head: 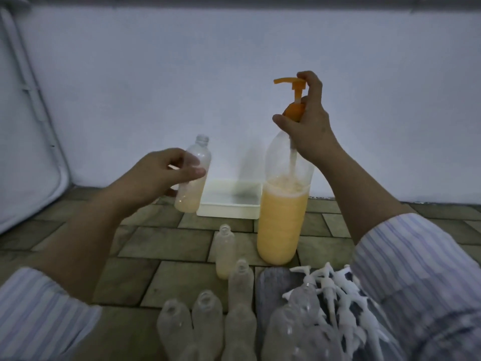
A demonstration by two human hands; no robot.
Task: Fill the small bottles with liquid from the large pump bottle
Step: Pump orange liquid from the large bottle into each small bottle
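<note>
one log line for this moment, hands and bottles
left hand holds small bottle, part filled | right hand grips pump bottle collar | spout not over bottle

The left hand (166,173) covered the middle of the small bottle (192,175), so the grip on its far side could not be seen. The right hand (304,123) hid most of the orange collar (293,112) and the neck of the large pump bottle (283,204). The empty bottles (208,324) at the bottom were blurred and cut off by the lower edge. The white pump heads (335,295) ran together; count not readable. Both sleeves ran out of frame.
</note>
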